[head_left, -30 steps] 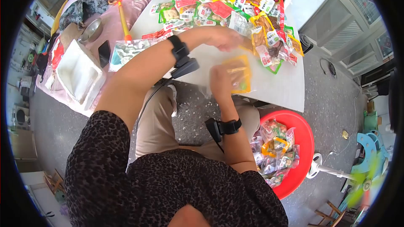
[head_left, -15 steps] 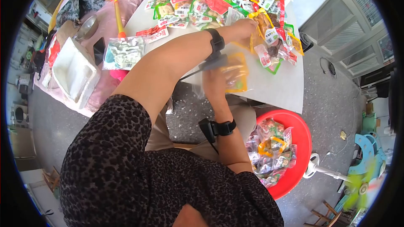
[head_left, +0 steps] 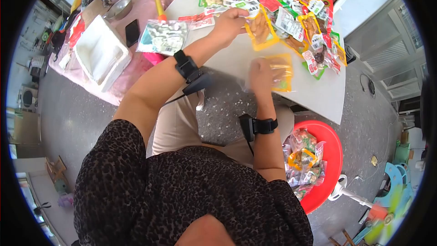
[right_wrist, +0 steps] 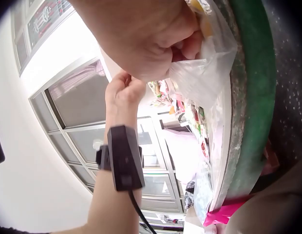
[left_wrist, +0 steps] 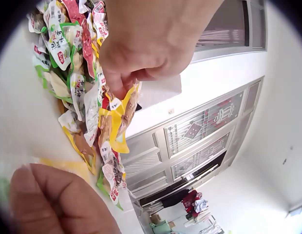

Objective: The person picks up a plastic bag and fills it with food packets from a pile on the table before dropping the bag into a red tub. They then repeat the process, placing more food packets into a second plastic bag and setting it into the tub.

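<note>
My left hand (head_left: 230, 26) pinches a yellow-edged packet (head_left: 262, 31) by its upper part, beside the pile of packets (head_left: 273, 2). In the left wrist view, that hand (left_wrist: 143, 44) has its fingertips on the packet (left_wrist: 121, 122). My right hand (head_left: 261, 76), slightly blurred, grips a clear bag at the near side of the table; a yellow-edged packet (head_left: 281, 74) shows in the bag. Crumpled clear plastic (right_wrist: 202, 75) hangs from the curled fingers of the right hand (right_wrist: 151, 41) in the right wrist view.
A red tub (head_left: 331, 155) of bagged packets stands on the floor by the table's near right side. Left of the table (head_left: 325, 102) are a white foam box (head_left: 102, 54), a phone (head_left: 132, 33), a metal bowl (head_left: 120, 8) and a stack of clear bags (head_left: 163, 36).
My left hand reached to the pile's near edge and has come back left with a yellow-edged packet. The right hand stays at the near side with the bag. The head view has shifted.
</note>
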`<state>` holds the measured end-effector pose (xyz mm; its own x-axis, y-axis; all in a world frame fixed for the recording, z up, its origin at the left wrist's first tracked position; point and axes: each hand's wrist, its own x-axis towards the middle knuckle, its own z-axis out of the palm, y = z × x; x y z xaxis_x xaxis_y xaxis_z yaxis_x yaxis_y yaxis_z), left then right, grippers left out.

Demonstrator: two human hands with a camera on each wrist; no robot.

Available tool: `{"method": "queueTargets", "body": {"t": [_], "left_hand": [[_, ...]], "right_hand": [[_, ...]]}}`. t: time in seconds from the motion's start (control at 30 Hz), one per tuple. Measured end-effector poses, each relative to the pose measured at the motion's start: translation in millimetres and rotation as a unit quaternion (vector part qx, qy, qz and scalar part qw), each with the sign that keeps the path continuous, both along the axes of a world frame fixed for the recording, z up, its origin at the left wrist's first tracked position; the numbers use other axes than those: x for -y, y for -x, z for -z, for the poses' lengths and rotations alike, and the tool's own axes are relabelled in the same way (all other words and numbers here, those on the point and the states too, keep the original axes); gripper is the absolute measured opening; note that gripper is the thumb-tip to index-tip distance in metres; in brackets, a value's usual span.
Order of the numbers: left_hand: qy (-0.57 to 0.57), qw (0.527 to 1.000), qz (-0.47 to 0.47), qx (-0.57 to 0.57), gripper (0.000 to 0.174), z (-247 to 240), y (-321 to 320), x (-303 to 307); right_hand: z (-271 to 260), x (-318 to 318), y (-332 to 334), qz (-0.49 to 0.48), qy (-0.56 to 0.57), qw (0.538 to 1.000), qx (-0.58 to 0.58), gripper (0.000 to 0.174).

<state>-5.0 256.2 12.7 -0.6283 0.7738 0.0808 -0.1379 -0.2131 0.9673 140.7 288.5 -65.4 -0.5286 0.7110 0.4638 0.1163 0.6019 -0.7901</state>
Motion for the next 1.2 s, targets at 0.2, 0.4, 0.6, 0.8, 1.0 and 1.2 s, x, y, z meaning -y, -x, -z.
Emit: {"method": "queueTargets", "body": {"t": [0.2,0.4,0.6,0.8,1.0,1.2], "left_hand": [[0.061,0.971,-0.123,-0.196,0.026,30,7,67],[0.032,0.96,-0.134,-0.242,0.029,46,11,87],[0.134,0.989,0.001,-0.064,0.024,38,34,77],[0.029,0.992,-0.018,-0.122,0.018,36,46,61],[0.14,0.986,-0.073,0.058,0.043,79,67,100],[0.083,0.97,-0.094,0.211,0.065,75,49,122]], "right_hand": [[10,-7,4,-0.009,0.067,0.998,0.015,0.012],[6,-4,6,-0.001,0.128,0.991,0.037,0.013],[21,-10,10,0.005,0.1,0.994,0.032,0.013],[17,-7,8,0.002,0.097,0.994,0.044,0.013],[21,-7,9,0.014,0.073,0.995,0.066,0.014],[23,-9,10,0.017,0.049,0.997,0.064,0.015]]}}
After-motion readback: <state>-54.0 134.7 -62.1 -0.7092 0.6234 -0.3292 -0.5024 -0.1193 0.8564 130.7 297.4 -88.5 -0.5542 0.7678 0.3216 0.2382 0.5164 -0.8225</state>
